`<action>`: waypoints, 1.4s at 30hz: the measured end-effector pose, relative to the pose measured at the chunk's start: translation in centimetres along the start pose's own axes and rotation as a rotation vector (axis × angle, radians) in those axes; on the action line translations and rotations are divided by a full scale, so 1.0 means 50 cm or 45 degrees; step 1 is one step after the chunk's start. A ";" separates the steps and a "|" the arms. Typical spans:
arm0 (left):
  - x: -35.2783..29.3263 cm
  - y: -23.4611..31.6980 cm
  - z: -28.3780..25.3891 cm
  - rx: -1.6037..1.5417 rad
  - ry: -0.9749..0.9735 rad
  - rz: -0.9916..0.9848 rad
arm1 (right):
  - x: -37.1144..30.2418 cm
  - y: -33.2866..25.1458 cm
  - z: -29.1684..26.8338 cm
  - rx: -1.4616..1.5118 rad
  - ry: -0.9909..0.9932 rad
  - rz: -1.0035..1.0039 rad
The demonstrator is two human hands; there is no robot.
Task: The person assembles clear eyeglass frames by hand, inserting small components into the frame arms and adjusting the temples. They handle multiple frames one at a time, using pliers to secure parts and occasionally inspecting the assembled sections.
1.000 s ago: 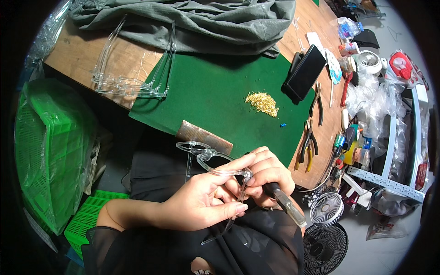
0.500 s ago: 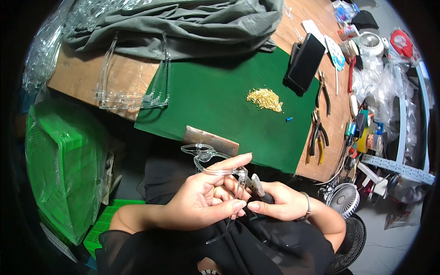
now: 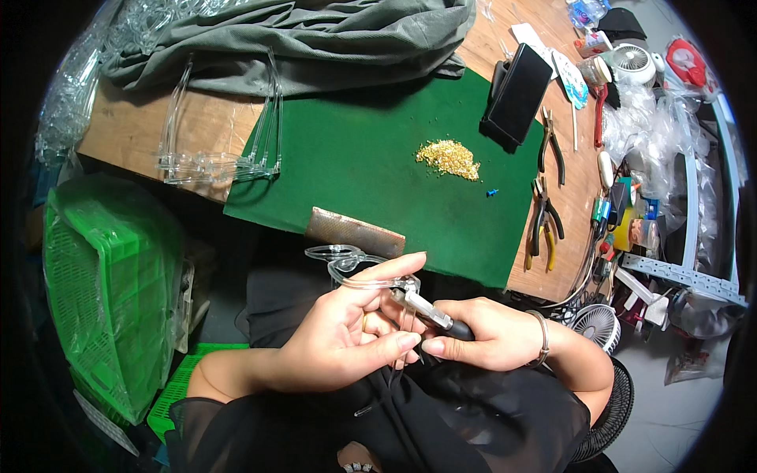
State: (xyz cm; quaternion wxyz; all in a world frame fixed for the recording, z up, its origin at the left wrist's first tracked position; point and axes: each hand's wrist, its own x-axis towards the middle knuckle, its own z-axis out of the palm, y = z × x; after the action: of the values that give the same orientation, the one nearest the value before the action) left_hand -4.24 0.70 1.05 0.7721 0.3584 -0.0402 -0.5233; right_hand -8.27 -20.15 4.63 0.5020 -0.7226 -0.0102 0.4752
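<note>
In my left hand [image 3: 343, 335] is a clear plastic eyeglasses frame [image 3: 339, 272], its temple pinched between thumb and fingers and its rims pointing away from me. My right hand [image 3: 489, 335] is closed around the dark handles of a pair of pliers [image 3: 422, 305]. Their metal jaws touch the frame's hinge corner, just beyond my left thumb; whether they grip it I cannot make out. Ahead, on a green mat [image 3: 347, 142], lies a heap of small gold-coloured pieces [image 3: 448, 158], with a tiny blue part [image 3: 492, 193] beside it.
Several clear frames [image 3: 217, 167] stand at the mat's left edge, below a grey cloth [image 3: 292, 47]. A worn metal block [image 3: 355, 232] sits at the near edge. To the right are a black phone [image 3: 517, 96] and more pliers [image 3: 544, 217]. Green crates [image 3: 114, 292] stand at left.
The pliers have moved up and left, bringing their jaws onto the frame's hinge corner. My left hand keeps its hold on the frame, and the view has shifted slightly.
</note>
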 end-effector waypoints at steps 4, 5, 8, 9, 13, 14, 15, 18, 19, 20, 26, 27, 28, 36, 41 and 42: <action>0.001 -0.009 -0.002 -0.070 -0.009 -0.043 | 0.000 -0.006 0.010 -0.148 0.138 0.081; 0.001 -0.013 -0.001 -0.077 0.004 -0.043 | 0.001 -0.012 0.010 -0.231 0.174 0.099; -0.001 -0.020 0.001 -0.044 0.054 -0.076 | -0.002 -0.003 0.024 -0.515 0.389 0.021; -0.001 -0.022 0.001 -0.024 0.072 -0.092 | -0.006 0.000 0.028 -0.577 0.434 0.009; -0.004 -0.012 0.001 -0.025 0.066 -0.061 | 0.001 -0.011 0.016 -0.399 0.292 0.083; -0.005 -0.010 0.002 -0.049 0.052 -0.025 | 0.004 -0.016 0.010 -0.289 0.201 0.128; -0.006 -0.007 0.003 -0.073 0.037 0.012 | 0.004 0.006 0.011 -0.053 0.113 -0.010; -0.009 0.006 0.001 -0.051 0.032 -0.032 | 0.004 0.009 -0.001 0.233 -0.136 -0.036; -0.009 0.008 -0.001 -0.080 0.013 -0.071 | 0.003 0.005 -0.001 0.250 -0.149 -0.017; -0.008 0.007 -0.001 -0.081 0.007 -0.065 | 0.002 0.000 -0.002 0.267 -0.164 0.001; -0.006 0.005 0.002 -0.095 0.007 -0.075 | -0.002 0.013 0.004 0.316 -0.184 -0.017; -0.006 0.004 0.001 -0.088 0.005 -0.070 | -0.002 0.015 0.004 0.314 -0.181 -0.025; -0.004 0.003 0.002 -0.080 -0.001 -0.066 | -0.003 0.018 0.005 0.293 -0.159 -0.019; -0.013 -0.018 -0.007 0.456 -0.070 0.150 | 0.004 0.026 0.014 -0.686 0.482 -0.421; 0.001 -0.037 -0.006 1.076 0.065 0.790 | 0.023 0.025 0.012 -0.931 0.696 -0.672; 0.000 -0.042 -0.007 1.023 0.044 0.748 | 0.026 0.026 0.014 -0.944 0.715 -0.696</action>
State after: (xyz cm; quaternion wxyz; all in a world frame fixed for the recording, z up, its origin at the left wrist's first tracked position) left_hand -5.72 0.48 -0.44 0.6882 0.6098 -0.3252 -0.2208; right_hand -8.64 -19.66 2.75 0.3018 -0.9216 -0.2304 0.0805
